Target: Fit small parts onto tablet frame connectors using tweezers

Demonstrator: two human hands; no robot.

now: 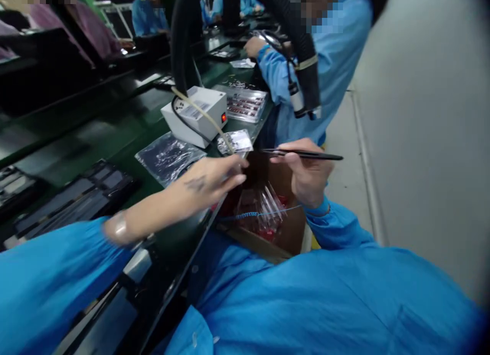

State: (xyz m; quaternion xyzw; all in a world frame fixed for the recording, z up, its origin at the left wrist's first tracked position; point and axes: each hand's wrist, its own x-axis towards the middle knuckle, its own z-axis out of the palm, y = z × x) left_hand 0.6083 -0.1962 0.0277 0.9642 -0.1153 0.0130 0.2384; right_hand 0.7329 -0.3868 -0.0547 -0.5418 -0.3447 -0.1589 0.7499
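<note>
The right hand pinches tweezers, tips toward the left hand, whose fingers are curled; whether they grip anything cannot be told. Below, between both hands: a carton. Beyond the left hand, on the surface: a small bag, a white unit, a tray.

You are on a factory assembly floor: a long green workbench runs beside you, a black corrugated hose arches over it, and co-workers in blue smocks and pink smocks line the benches.
</note>
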